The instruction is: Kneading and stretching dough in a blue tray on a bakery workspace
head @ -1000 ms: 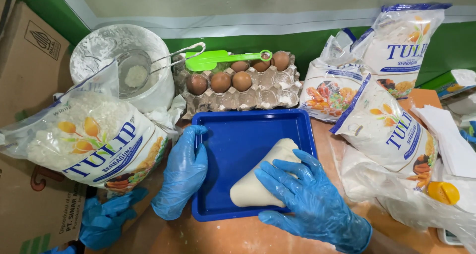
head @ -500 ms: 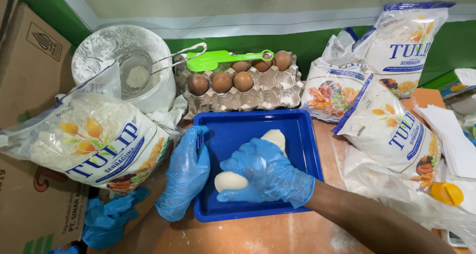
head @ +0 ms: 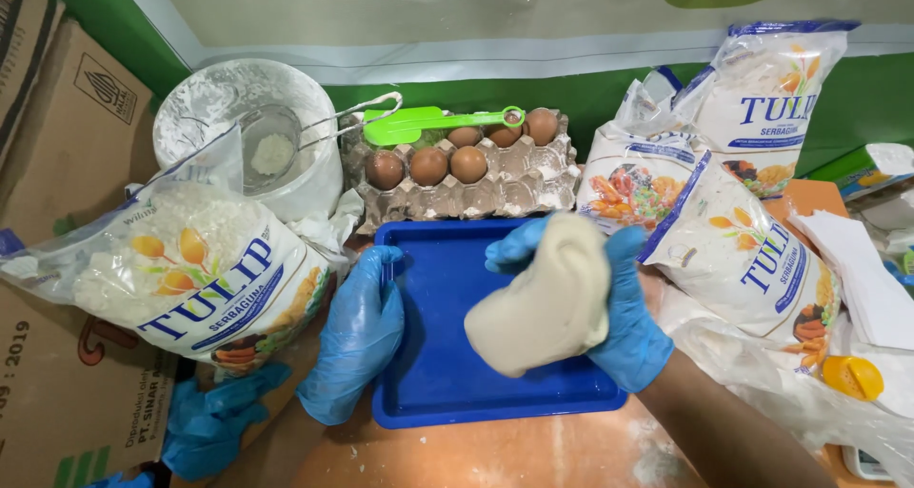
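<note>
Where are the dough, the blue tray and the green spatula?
dough point(head: 543, 302), head view, middle of the lump.
blue tray point(head: 433, 355), head view, bare floor.
green spatula point(head: 405, 126), head view, on its blade.

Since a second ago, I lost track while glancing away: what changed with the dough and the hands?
The right hand lifted the dough off the blue tray and now holds it above it. The left hand stayed on the tray's left edge; eggs and flour bags unchanged.

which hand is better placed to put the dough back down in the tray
Right. The right hand already holds the dough lifted above the blue tray, so it probably only needs lowering. The left hand rests on the tray's left rim, steadying it.
</note>
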